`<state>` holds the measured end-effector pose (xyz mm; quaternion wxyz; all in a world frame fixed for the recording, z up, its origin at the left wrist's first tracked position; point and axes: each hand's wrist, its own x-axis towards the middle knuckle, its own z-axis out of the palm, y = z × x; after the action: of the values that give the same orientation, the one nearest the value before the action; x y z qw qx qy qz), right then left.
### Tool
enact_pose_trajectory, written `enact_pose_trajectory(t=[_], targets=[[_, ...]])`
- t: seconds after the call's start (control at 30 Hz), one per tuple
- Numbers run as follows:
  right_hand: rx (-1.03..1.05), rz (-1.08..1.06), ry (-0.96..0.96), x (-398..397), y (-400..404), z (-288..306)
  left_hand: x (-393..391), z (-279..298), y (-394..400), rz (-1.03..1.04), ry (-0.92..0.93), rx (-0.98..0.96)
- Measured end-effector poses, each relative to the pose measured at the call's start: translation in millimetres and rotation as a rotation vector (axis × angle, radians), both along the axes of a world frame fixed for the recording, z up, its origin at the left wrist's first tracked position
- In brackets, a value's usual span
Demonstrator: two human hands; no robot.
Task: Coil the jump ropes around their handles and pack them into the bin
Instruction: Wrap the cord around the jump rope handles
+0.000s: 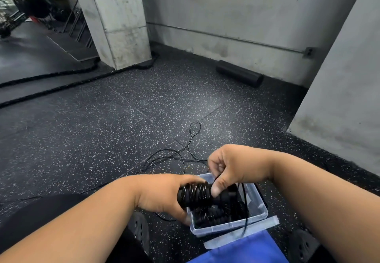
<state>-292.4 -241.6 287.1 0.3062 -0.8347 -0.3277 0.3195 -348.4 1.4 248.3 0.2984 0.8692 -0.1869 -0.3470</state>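
Gripping the rope-wound handles [195,194] over the clear bin [259,199], the left hand [162,196] is closing around them while the right hand [228,168] is pinching the cord [185,155], whose slack on the floor is risking a snag or loosening coils.

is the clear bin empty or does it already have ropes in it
Not empty. Black coiled ropes lie inside the clear bin, while both hands hold another rope bundle above its near-left corner. How many are inside cannot be told.
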Motion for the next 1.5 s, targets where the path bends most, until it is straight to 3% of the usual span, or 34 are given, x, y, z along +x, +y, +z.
enact_pose_trajectory(t=[0.1, 0.17, 0.23, 0.33, 0.53, 0.77, 0.87, 1.07, 1.2, 1.37, 1.5], targets=[[0.266, 0.015, 0.410, 4, 1, -29, -7, -4, -4, -0.034, 0.169, -0.135], [0.483, -0.063, 0.664, 0, 5, -44, -11, -9, -5, 0.005, 0.276, -0.359], [0.607, -0.207, 0.688, -3, 11, -50, -12, -13, -6, 0.063, 0.347, -0.585], [0.676, -0.389, 0.737, 0, 18, -53, -7, -16, -8, 0.251, 0.315, -0.715], [0.554, -0.520, 0.408, -10, 26, -54, -1, -7, -12, 0.642, 0.338, -1.020], [0.143, -0.287, -0.123, -43, 39, -26, 8, 2, -8, 0.883, 0.113, -0.928], [0.062, -0.212, -0.287, -50, 36, -12, 12, 0, -4, 0.959, 0.037, -0.933], [0.197, -0.304, -0.175, -39, 26, 3, 5, -1, -11, 0.959, 0.095, -1.022], [0.163, -0.274, -0.256, -36, 23, -1, 4, -4, -18, 0.925, 0.114, -1.016], [0.321, -0.309, -0.399, -38, 25, -1, 5, -6, -21, 0.904, 0.141, -1.109], [0.408, -0.330, -0.407, -35, 25, -7, 3, -6, -23, 0.934, 0.182, -1.165]])
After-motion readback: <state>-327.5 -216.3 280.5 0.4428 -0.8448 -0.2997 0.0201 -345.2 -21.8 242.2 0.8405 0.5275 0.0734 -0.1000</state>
